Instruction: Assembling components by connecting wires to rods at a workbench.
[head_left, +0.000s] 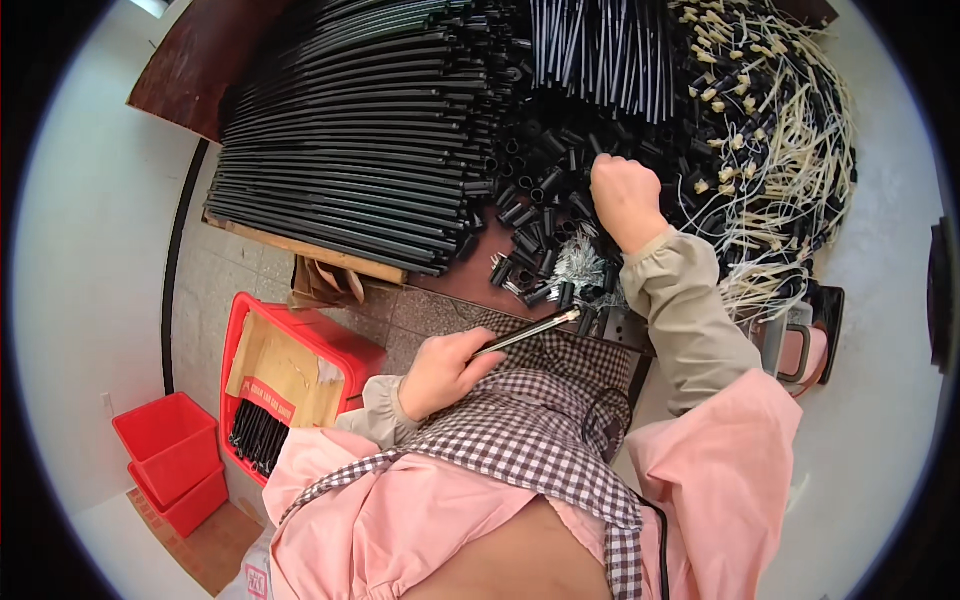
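Observation:
My left hand (445,374) is closed around a slim dark rod (535,330) with a shiny streak along it. The rod slants up to the right over my lap, and its far end is pale and metallic. Above the table my right hand (627,198) is curled with its knuckles up, at the heap of short black tubes (548,183). Its fingertips are hidden, so what they grip does not show. Below that hand lies a small pile of thin silvery pieces (580,265), with more black tubes around it.
Long black rods (340,170) are stacked at the left of the table (485,275), with another bundle (605,50) at the back. White wires with connectors (780,170) cover the right side. A red crate (235,320) with black parts and stacked red bins (170,440) stand at lower left.

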